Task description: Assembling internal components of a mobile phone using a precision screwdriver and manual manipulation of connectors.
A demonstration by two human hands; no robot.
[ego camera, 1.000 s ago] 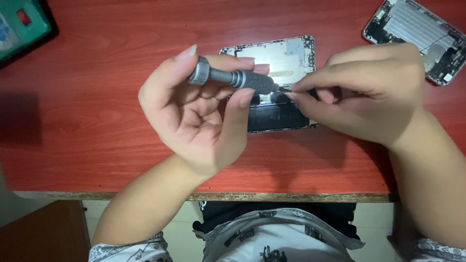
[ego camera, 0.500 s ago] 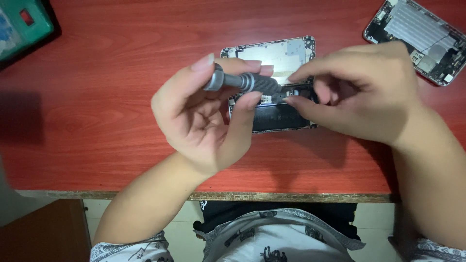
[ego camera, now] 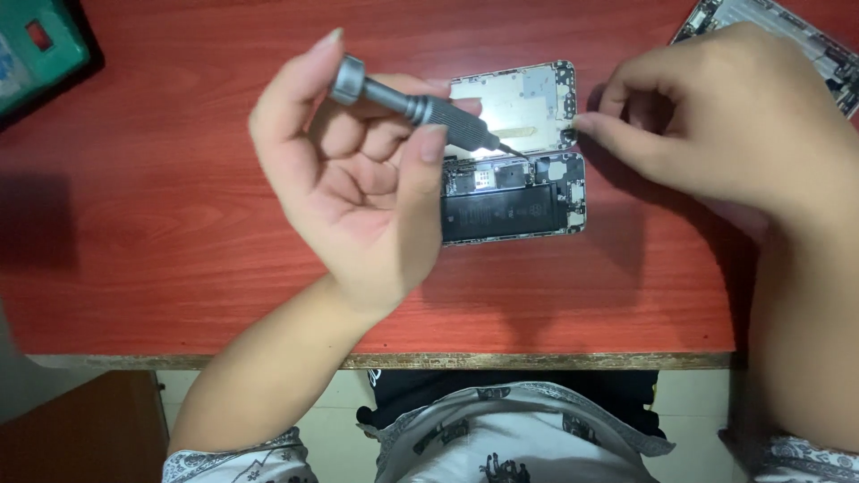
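Note:
My left hand (ego camera: 358,179) grips a small grey precision screwdriver (ego camera: 412,105), its tip pointing down at the opened phone (ego camera: 519,161) lying on the red wooden table (ego camera: 179,224). The phone shows a black battery, circuit parts and a silver metal plate folded up behind. My right hand (ego camera: 725,125) hovers at the phone's right edge, thumb and forefinger pinched close together near the top right corner; whether something tiny sits between them is not visible.
A second opened phone body (ego camera: 805,36) lies at the top right corner. A green device with a red switch (ego camera: 36,45) sits at the top left. The table's front edge (ego camera: 447,360) runs just above my lap.
My right hand let go of the screwdriver tip and moved right to the phone's edge. My left hand tilted the screwdriver up and shifted slightly left, uncovering the phone.

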